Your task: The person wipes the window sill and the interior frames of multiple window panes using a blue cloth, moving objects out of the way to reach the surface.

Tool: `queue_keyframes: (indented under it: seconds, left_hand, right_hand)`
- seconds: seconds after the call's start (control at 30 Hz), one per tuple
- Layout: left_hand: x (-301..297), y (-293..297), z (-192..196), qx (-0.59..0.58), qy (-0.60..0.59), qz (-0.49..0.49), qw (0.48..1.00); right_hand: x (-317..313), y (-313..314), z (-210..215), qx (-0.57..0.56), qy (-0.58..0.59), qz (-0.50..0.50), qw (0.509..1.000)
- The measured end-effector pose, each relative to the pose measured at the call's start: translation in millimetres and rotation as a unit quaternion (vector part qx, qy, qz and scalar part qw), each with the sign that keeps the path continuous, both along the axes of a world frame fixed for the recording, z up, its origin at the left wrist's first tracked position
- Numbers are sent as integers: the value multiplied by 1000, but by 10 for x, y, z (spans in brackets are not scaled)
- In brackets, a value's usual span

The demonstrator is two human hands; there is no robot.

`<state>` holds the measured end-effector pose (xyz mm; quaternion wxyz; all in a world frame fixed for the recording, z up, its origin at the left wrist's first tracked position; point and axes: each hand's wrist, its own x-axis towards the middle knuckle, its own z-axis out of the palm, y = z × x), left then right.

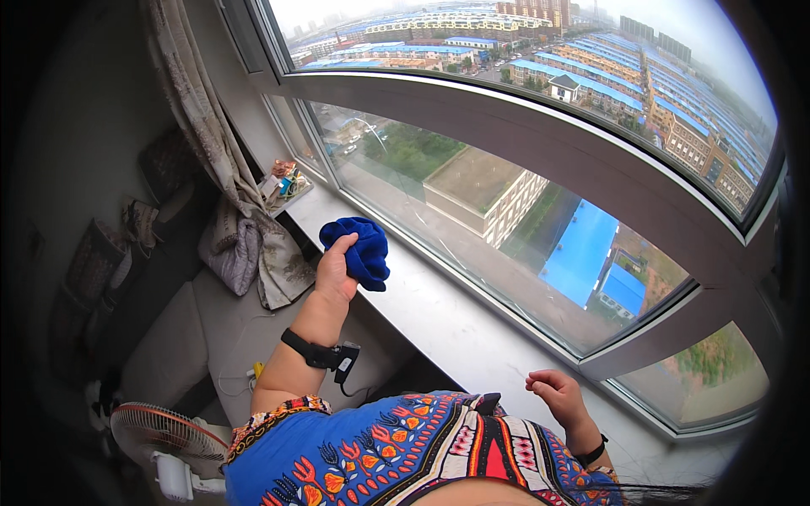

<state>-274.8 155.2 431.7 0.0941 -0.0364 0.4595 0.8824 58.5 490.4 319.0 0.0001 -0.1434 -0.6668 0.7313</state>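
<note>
A bunched dark-blue cloth (359, 253) is gripped in my left hand (337, 271), thumb on top. My arm reaches out so that the cloth is over the inner edge of the white windowsill (460, 325). The cloth's folds hide most of those fingers. At the right, my right hand (560, 398) is above the sill near the window frame, its fingers loosely curled together with nothing visible in them. A black strap with a small box (325, 354) circles my left forearm, and a dark band (593, 451) my right wrist.
A small tray of odds and ends (285, 185) sits at the sill's far left end. The curtain (198, 110) hangs beside it. Below are a grey sofa (173, 337), cushions (232, 253) and a fan (164, 430). Large window panes (506, 228) border the sill.
</note>
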Motion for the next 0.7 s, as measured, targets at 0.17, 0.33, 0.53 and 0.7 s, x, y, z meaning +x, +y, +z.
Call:
queue_keyframes:
  seconds: [0.17, 0.33, 0.53, 0.7]
  left_hand:
    - [-634, -624, 315, -189, 100, 122, 969]
    - [-1531, -1455, 805, -349, 135, 180, 910]
    - [-2464, -2045, 1259, -394, 182, 254, 864]
    - [-3243, -2178, 1744, -406, 205, 381, 805]
  right_hand:
    - [79, -111, -236, -34, -31, 28, 999]
    - [74, -223, -351, 2, -68, 10, 998]
    - [371, -382, -699, -122, -136, -123, 975]
    - [238, -715, -660, -50, -217, -122, 967]
